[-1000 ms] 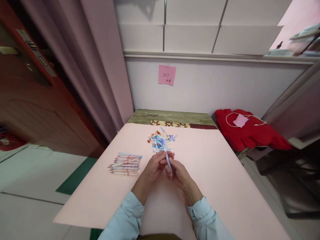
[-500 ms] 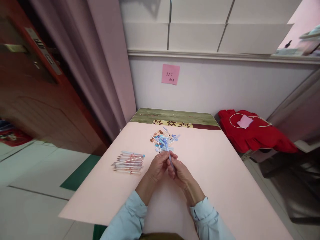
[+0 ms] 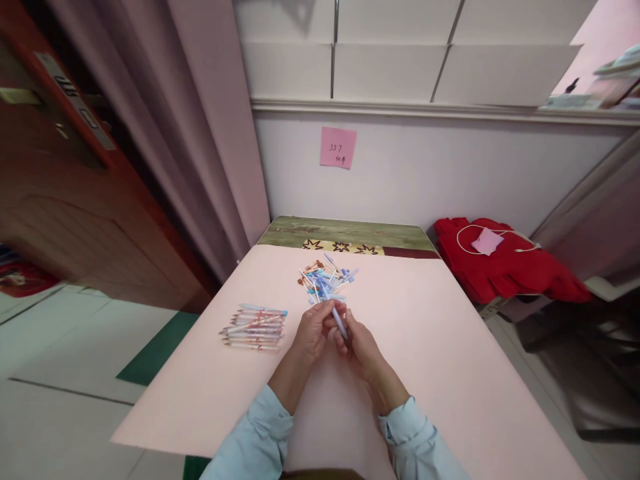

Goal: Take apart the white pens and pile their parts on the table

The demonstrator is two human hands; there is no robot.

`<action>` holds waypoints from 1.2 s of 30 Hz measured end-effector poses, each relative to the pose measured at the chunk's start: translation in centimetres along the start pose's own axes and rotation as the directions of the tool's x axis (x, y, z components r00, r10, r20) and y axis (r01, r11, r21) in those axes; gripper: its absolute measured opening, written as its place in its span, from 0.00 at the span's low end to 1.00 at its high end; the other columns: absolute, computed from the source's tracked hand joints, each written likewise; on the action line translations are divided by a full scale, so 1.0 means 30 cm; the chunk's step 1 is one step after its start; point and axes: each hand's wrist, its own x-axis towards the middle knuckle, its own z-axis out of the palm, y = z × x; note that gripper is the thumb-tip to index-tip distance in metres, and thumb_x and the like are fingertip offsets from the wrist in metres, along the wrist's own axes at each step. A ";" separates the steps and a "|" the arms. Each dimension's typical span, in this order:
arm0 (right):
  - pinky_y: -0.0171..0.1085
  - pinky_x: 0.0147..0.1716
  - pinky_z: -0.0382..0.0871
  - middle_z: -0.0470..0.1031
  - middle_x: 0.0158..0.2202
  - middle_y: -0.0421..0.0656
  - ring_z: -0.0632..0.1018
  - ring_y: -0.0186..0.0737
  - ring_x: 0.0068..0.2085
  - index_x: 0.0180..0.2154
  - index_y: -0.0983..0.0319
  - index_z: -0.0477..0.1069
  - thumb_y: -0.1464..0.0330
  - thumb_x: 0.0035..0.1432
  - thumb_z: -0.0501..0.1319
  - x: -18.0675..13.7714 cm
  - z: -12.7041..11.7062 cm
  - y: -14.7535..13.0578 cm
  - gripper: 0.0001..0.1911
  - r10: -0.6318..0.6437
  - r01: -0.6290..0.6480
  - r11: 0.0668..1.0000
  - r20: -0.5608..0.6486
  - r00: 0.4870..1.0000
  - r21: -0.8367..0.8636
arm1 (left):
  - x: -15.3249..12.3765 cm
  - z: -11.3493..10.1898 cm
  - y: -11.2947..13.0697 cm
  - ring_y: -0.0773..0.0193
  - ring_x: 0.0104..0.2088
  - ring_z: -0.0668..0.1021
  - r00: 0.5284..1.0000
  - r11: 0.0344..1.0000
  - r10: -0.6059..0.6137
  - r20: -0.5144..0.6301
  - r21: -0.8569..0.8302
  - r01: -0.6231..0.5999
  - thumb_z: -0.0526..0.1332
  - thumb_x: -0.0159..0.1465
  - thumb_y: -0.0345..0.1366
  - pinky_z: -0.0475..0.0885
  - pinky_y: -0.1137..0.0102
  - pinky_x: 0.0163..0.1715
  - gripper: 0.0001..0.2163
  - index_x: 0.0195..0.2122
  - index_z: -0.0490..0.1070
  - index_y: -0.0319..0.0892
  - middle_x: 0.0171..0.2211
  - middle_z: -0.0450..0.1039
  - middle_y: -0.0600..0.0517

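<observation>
A pale blue pen (image 3: pixel 339 321) slants between my two hands, over the pink-topped table (image 3: pixel 440 373). My left hand (image 3: pixel 313 331) pinches its upper part between thumb and fingers. Around its lower end, the fingers of my right hand (image 3: pixel 363 343) are closed. Just beyond my hands lies a loose pile of pen parts (image 3: pixel 320 275), with blue and brown pieces and thin white sticks among them. To the left, several pens (image 3: pixel 255 328) lie side by side in a stack, most with pale barrels and reddish marks, one with a blue end.
Behind the pink surface shows a green wood-look strip (image 3: pixel 350 230) with star shapes. A pink note (image 3: pixel 338 148) is stuck on the wall. Red cloth (image 3: pixel 500 267) with a white cable lies at the right. A brown door (image 3: pixel 75 220) and purple curtain (image 3: pixel 220 133) stand at the left.
The pen sits slightly lower between my hands, showing more of its pale barrel. My left hand has shifted a little along it. The stack and pile look the same.
</observation>
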 end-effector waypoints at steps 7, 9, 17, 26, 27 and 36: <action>0.29 0.16 0.55 0.71 0.19 0.38 0.66 0.27 0.17 0.31 0.67 0.75 0.49 0.48 0.67 0.034 -0.014 0.009 0.25 0.037 -0.028 0.996 -0.099 0.994 0.088 | 0.028 -0.006 -0.024 0.75 0.13 0.65 0.999 0.999 -0.046 0.012 -0.028 0.046 0.67 0.55 0.45 0.62 0.76 0.13 0.15 0.34 0.75 0.37 0.24 0.74 0.52; 0.29 0.19 0.60 0.73 0.22 0.40 0.69 0.28 0.20 0.31 0.67 0.75 0.51 0.45 0.70 0.042 -0.018 0.014 0.24 0.002 0.012 0.995 -0.131 0.991 0.104 | 0.044 0.003 -0.033 0.74 0.13 0.66 0.998 0.998 -0.051 -0.045 -0.033 0.049 0.69 0.53 0.44 0.60 0.77 0.12 0.15 0.33 0.74 0.37 0.23 0.74 0.52; 0.28 0.20 0.55 0.65 0.17 0.32 0.63 0.26 0.19 0.28 0.62 0.69 0.59 0.42 0.74 0.085 -0.020 -0.001 0.19 -0.251 0.285 0.953 -0.265 0.931 0.099 | 0.127 0.072 -0.037 0.63 0.30 0.79 0.988 0.992 0.087 -0.124 -0.081 -0.098 0.72 0.49 0.40 0.73 0.71 0.32 0.14 0.30 0.75 0.35 0.28 0.78 0.47; 0.29 0.14 0.43 0.63 0.15 0.34 0.58 0.26 0.14 0.27 0.63 0.69 0.47 0.54 0.61 0.173 0.041 -0.047 0.25 -0.150 0.155 0.988 -0.169 0.974 0.018 | 0.198 0.041 0.036 0.67 0.21 0.77 0.996 0.995 0.074 -0.056 -0.060 -0.078 0.68 0.54 0.46 0.67 0.77 0.17 0.15 0.33 0.71 0.38 0.30 0.79 0.47; 0.29 0.14 0.45 0.66 0.16 0.36 0.59 0.26 0.15 0.27 0.64 0.70 0.47 0.53 0.62 0.180 0.049 -0.039 0.24 -0.173 0.175 0.985 -0.182 0.968 -0.005 | 0.196 0.031 0.037 0.69 0.18 0.74 0.996 0.996 0.061 -0.065 -0.057 -0.065 0.67 0.55 0.47 0.64 0.77 0.14 0.16 0.33 0.71 0.39 0.30 0.79 0.47; 0.35 0.32 0.69 0.77 0.30 0.42 0.75 0.37 0.30 0.32 0.63 0.74 0.60 0.50 0.67 0.165 0.078 0.015 0.13 -0.377 0.294 0.910 -0.289 0.880 -0.292 | 0.159 0.041 -0.007 0.62 0.25 0.80 0.919 0.972 0.198 -0.340 -0.052 -0.229 0.65 0.56 0.49 0.74 0.70 0.27 0.16 0.29 0.70 0.38 0.25 0.76 0.50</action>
